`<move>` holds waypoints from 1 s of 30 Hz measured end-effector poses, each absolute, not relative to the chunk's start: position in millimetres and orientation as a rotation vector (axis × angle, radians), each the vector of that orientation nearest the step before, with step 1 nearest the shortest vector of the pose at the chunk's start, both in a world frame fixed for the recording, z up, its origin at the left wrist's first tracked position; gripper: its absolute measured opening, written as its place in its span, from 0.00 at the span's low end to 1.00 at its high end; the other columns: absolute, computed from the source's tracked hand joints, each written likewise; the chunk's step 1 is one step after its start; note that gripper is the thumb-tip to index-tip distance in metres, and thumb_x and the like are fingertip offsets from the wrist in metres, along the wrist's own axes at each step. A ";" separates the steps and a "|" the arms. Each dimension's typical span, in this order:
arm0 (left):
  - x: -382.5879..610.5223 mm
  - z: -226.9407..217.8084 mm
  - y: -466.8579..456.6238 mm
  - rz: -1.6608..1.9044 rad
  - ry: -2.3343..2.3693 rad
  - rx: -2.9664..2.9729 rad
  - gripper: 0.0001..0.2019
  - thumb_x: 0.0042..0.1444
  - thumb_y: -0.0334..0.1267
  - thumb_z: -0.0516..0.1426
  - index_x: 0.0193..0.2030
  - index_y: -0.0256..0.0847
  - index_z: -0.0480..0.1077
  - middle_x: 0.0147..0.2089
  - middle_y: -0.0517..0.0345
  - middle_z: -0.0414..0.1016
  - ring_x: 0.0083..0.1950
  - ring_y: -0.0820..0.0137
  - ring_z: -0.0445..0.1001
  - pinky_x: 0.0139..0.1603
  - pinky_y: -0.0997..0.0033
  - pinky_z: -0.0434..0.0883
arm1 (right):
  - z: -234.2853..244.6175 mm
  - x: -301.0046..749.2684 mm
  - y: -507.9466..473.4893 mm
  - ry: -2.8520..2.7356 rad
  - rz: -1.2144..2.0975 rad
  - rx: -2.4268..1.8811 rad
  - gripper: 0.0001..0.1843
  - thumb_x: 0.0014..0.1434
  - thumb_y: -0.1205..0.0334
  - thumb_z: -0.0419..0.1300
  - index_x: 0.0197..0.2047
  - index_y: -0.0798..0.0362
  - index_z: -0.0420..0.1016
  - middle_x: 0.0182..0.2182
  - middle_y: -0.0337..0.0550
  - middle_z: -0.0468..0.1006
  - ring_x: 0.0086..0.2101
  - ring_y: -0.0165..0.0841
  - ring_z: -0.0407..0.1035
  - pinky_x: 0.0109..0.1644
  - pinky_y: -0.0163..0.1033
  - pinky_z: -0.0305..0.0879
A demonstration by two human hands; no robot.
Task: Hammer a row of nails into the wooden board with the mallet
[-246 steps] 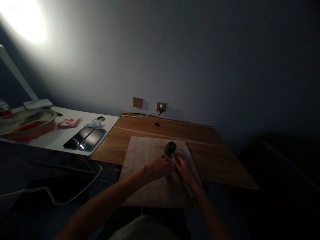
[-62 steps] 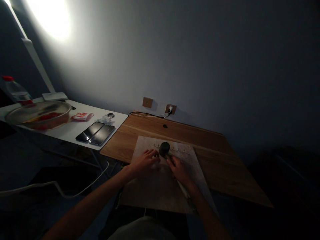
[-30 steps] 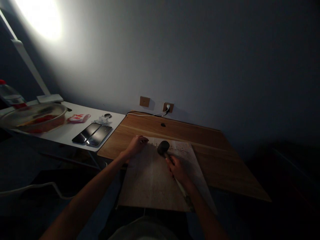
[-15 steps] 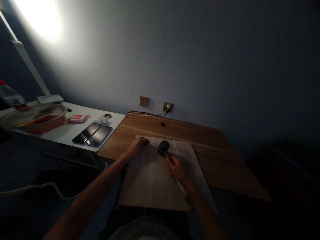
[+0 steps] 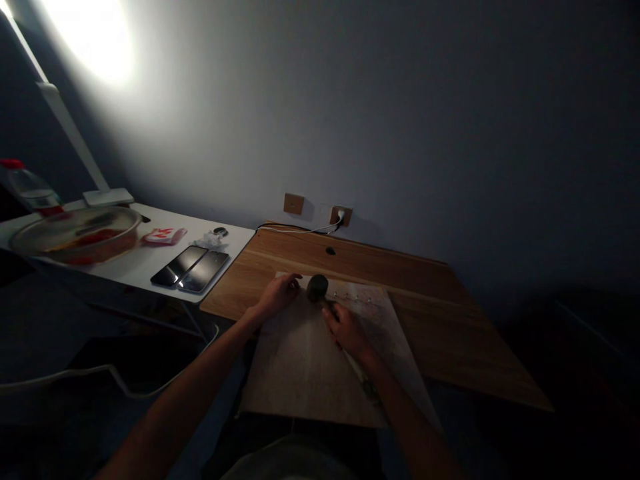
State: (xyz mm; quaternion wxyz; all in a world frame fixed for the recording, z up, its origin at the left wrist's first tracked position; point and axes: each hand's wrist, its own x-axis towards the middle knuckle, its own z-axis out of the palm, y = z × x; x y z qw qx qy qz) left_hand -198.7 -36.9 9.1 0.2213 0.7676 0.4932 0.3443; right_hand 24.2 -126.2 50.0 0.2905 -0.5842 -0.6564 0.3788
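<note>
My right hand (image 5: 346, 328) is wrapped round the pale handle of a mallet (image 5: 317, 288) with a dark, rounded head. That head is over the upper left part of a wooden board (image 5: 300, 380), close beside my left hand (image 5: 277, 294). The left hand rests at the board's far left corner, its fingers curled inward; what lies between the fingertips, if anything, is too small and dark to make out. To the right of the mallet head, several small shiny nails (image 5: 357, 299) stand in a row along the board's far side. The mallet head hides the board behind it.
The board lies on a brown wooden table (image 5: 425, 320). At left, a white table (image 5: 125, 273) bears two phones (image 5: 204, 271), a red-and-white packet (image 5: 164, 236), a clear basin (image 5: 75, 235), a bottle (image 5: 33, 190) and a lamp (image 5: 75, 133). A plug (image 5: 341, 215) sits in the wall socket.
The mallet head has moved left along the row, toward my left hand, uncovering nails to its right. My left hand has stayed at the board's corner. The whole view has shifted slightly.
</note>
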 end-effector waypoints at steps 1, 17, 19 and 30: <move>-198.7 9.2 -37.2 0.960 1.355 2.122 0.22 0.52 0.24 0.57 0.55 0.39 0.72 0.40 0.56 0.81 0.39 0.69 0.78 0.43 0.72 0.73 | 54.5 18.1 -122.7 -1.762 1.010 -1.555 0.13 0.65 0.50 0.52 0.36 0.50 0.69 0.15 0.30 0.64 0.13 0.27 0.61 0.17 0.31 0.54; -199.6 3.8 -35.9 1.005 1.345 2.107 0.27 0.51 0.24 0.57 0.60 0.38 0.69 0.40 0.55 0.81 0.38 0.68 0.78 0.40 0.73 0.71 | 66.4 -8.6 -110.0 -1.768 1.006 -1.557 0.10 0.64 0.54 0.52 0.33 0.48 0.65 0.17 0.30 0.65 0.13 0.27 0.61 0.15 0.32 0.56; -199.4 4.6 -36.3 0.991 1.359 2.107 0.27 0.51 0.24 0.56 0.60 0.39 0.69 0.40 0.56 0.81 0.38 0.68 0.78 0.42 0.72 0.72 | 64.0 -3.2 -117.7 -1.658 1.096 -1.514 0.13 0.62 0.48 0.53 0.34 0.49 0.66 0.17 0.29 0.64 0.12 0.27 0.60 0.13 0.32 0.55; -203.6 -5.9 -30.4 0.971 1.315 2.151 0.26 0.53 0.26 0.56 0.61 0.40 0.68 0.43 0.55 0.81 0.41 0.67 0.78 0.45 0.70 0.73 | 45.4 56.7 -187.3 -0.586 1.232 -1.299 0.24 0.48 0.40 0.69 0.38 0.49 0.69 0.23 0.33 0.75 0.20 0.29 0.70 0.21 0.33 0.66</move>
